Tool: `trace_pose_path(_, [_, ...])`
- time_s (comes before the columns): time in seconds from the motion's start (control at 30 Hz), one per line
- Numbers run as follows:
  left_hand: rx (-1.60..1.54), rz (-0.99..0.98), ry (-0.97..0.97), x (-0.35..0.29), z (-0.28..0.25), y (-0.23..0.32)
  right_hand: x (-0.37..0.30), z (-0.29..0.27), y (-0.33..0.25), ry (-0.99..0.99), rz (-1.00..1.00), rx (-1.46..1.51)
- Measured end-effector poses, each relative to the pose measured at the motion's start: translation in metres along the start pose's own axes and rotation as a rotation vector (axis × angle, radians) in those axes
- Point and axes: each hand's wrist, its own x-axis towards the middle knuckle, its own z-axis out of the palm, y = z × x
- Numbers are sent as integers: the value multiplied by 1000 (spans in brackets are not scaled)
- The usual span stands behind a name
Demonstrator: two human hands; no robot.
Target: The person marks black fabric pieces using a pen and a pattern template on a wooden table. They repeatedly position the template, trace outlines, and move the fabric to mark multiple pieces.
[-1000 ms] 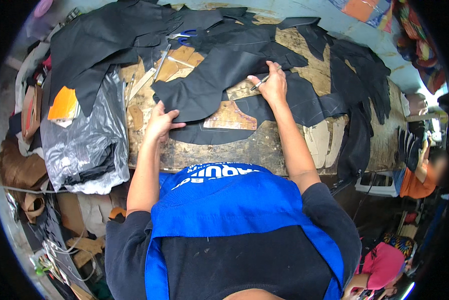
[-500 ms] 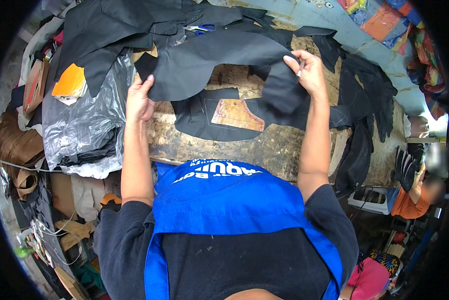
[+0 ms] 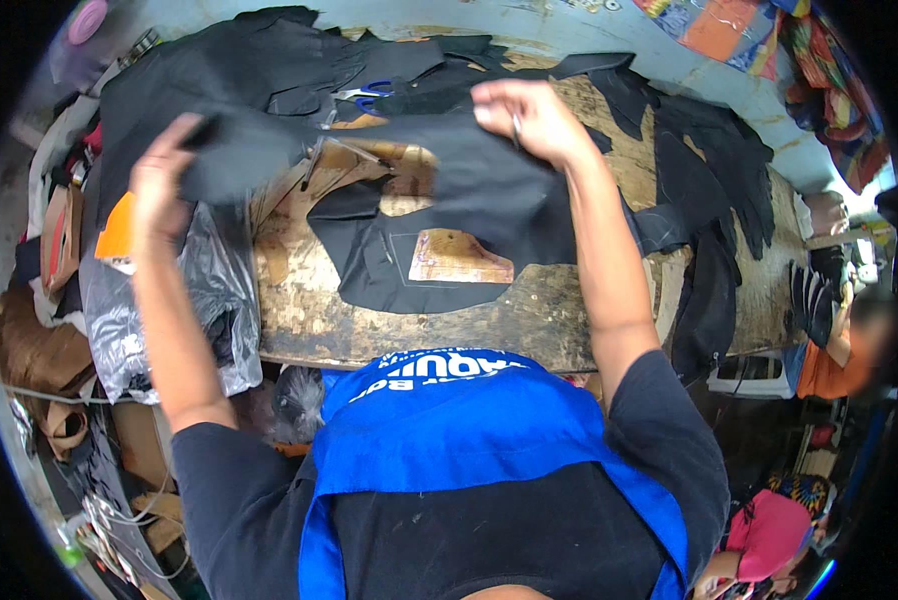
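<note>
The left grip (image 3: 161,190), a bit blurry, holds the left end of a big, floppy, curved, leather-like black sheet (image 3: 474,170). The right grip (image 3: 539,125) holds its top edge farther right, with a thin pen (image 3: 516,128) too. The sheet stretches between them over the worn brown wooden surface (image 3: 309,325).

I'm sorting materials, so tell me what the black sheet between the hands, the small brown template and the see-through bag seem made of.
Black sheet: probably leather or imitation leather, smooth and softly satin, draping limply.
Brown template: perhaps wood or stiff board, flat and firm-edged with a mottled surface.
Bag: apparently thin plastic film, shiny, with crinkles and bright glints.
</note>
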Motion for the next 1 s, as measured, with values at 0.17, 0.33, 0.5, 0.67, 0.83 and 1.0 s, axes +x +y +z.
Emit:
trace_pose_path(0.17, [-60,-161,602,77,-211,32,62,-35,54,294,588,-165])
trace_pose_path(0.33, [262,-347,533,38,-365,-40,47,-34,120,292,802,-662])
trace_pose_path(0.5, [1275,-288,767,3,-350,-67,39,-27,138,421,819,-722])
trace_pose_path(0.67, [1476,26,593,7,-203,-49,51,-32,130,286,879,-768])
trace_pose_path(0.83, [1323,-97,244,14,-129,-56,55,-38,119,249,517,-722])
trace_pose_path(1.0, [1391,-158,295,36,-157,-61,55,-61,86,230,232,-266])
